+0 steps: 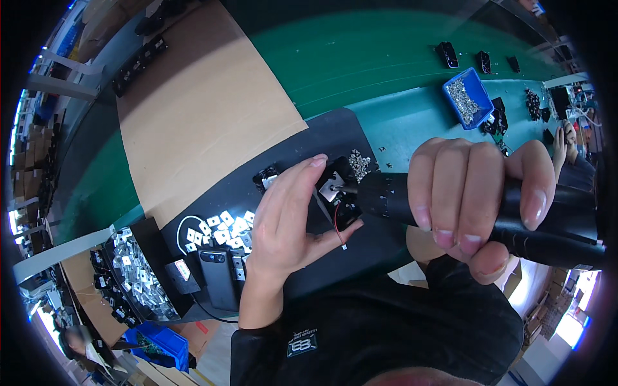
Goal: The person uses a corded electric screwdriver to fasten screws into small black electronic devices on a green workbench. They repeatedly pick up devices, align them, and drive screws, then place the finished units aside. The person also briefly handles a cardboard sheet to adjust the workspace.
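Observation:
My left hand (278,222) is closed around a small black plastic housing (348,211), gripping it between thumb and fingers over the black mat. Inside the housing lies a square metal plate (329,189). A thin red wire (336,225) with a white connector hangs from it. In my right fist (460,190) is a black electric screwdriver (383,196), held sideways. Its bit reaches the metal plate; whether a screw sits under the tip I cannot tell. Beside the housing lies a heap of small screws (359,165). Another black part (264,178) rests just beyond my left fingers.
Loose metal plates (222,226) and a black power bank (217,276) lie left, next to a box of plates (138,273). Cardboard (199,109) covers part of the green belt (360,55). A blue bin (477,82) holds screws. Another person's hands (565,143) are far right.

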The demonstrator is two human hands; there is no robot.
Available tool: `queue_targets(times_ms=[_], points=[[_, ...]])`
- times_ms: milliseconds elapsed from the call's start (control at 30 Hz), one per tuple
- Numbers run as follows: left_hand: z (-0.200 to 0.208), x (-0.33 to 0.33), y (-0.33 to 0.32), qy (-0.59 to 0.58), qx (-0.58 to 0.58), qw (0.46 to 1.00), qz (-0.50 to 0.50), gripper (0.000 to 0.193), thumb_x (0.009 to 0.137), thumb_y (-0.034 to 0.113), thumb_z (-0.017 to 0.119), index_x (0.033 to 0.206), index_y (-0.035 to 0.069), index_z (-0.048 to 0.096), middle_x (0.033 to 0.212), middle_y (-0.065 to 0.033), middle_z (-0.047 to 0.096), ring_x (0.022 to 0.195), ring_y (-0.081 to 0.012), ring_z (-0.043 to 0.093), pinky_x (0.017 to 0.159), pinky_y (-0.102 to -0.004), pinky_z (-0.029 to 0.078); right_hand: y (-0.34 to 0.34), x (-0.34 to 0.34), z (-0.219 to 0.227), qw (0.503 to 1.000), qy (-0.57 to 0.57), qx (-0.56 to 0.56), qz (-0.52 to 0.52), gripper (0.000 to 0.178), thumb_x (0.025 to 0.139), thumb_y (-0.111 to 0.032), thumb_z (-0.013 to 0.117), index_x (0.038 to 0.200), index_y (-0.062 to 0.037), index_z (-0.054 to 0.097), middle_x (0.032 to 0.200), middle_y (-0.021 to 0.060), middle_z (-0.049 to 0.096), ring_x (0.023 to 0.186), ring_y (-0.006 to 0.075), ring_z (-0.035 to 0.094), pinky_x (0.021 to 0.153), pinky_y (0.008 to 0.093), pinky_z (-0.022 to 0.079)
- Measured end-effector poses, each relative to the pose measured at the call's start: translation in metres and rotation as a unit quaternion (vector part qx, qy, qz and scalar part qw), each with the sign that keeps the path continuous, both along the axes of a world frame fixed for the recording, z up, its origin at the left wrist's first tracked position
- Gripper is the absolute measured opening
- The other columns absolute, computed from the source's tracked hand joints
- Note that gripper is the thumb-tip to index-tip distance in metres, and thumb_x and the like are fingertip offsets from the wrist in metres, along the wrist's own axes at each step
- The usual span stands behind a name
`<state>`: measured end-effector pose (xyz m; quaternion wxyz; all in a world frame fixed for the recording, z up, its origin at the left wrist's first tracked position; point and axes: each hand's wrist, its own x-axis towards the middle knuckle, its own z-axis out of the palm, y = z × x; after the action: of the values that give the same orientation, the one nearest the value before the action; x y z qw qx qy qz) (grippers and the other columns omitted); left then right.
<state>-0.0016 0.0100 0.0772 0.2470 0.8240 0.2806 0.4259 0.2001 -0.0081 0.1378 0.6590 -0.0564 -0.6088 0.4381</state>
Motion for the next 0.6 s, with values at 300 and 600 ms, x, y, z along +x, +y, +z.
queue_targets(times_ms=[300,600], points=[[0.006,-0.001,-0.002,-0.006,-0.067,0.994,-0.085,0.078,0.057,0.023,0.088,0.120,-0.009,0.053,0.116,-0.0220,0.062,0.104,-0.0363,0.063,0.089,-0.0403,0.051,-0.003,0.007,0.007,0.999,-0.016,0.001,0.043,0.035,0.084,-0.009,0.071,0.107,-0.0198,0.048,0.074,-0.0042,0.061,0.067,0.0093,0.061,0.063,0.0234,0.050],[0.008,0.003,-0.001,-0.003,-0.154,0.980,-0.128,0.079,0.059,0.022,0.087,0.124,-0.005,0.051,0.119,-0.0197,0.061,0.107,-0.0361,0.062,0.092,-0.0423,0.048,0.002,0.019,0.006,0.994,-0.013,0.001,0.106,0.040,0.078,-0.011,0.078,0.108,-0.0198,0.054,0.075,-0.0011,0.064,0.068,0.0106,0.065,0.066,0.0244,0.054]])
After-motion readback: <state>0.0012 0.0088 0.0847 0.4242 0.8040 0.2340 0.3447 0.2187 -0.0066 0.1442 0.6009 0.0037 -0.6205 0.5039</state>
